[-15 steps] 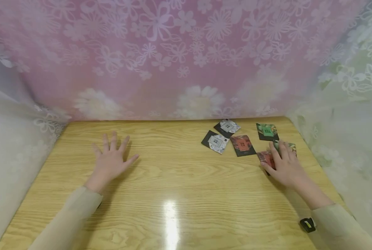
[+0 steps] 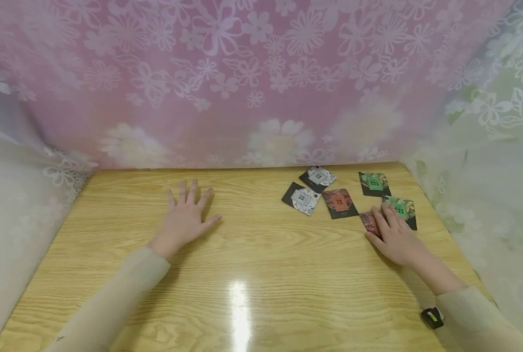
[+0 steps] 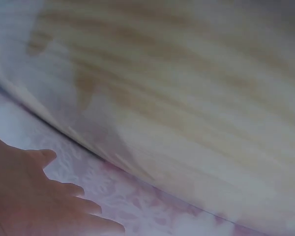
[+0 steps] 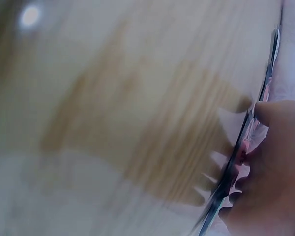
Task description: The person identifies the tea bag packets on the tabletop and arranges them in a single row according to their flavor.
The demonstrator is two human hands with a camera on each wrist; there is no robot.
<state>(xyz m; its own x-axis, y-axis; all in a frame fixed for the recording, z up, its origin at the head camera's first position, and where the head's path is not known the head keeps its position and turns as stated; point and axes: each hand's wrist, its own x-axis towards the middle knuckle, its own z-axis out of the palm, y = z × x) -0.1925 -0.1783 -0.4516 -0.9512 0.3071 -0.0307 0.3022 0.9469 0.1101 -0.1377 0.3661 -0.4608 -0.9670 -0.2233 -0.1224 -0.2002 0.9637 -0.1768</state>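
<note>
Several small square packets lie at the table's point(image 2: 261, 274) far right: two silver-and-black ones point(image 2: 317, 177) point(image 2: 303, 198), a red one point(image 2: 339, 203) and two green ones point(image 2: 374, 183) point(image 2: 400, 208). My right hand point(image 2: 391, 232) rests with straight fingers on another red packet point(image 2: 369, 222), its fingertips reaching the nearer green packet. In the right wrist view that packet point(image 4: 236, 162) shows edge-on with my thumb point(image 4: 275, 115) against it. My left hand point(image 2: 186, 215) lies flat and spread on the bare wood at centre-left, holding nothing. The left wrist view shows its fingers point(image 3: 49, 196) over blurred wood.
A pink floral curtain point(image 2: 252, 83) closes off the back of the table, and white lace curtains point(image 2: 486, 161) hang along both sides. A small black device point(image 2: 430, 317) sits at my right sleeve cuff. A light glare marks the front middle of the wood.
My left hand has slid to the right and farther from me on the table. My right hand has drawn back leftward, uncovering the nearer green packet, and still lies on the red packet.
</note>
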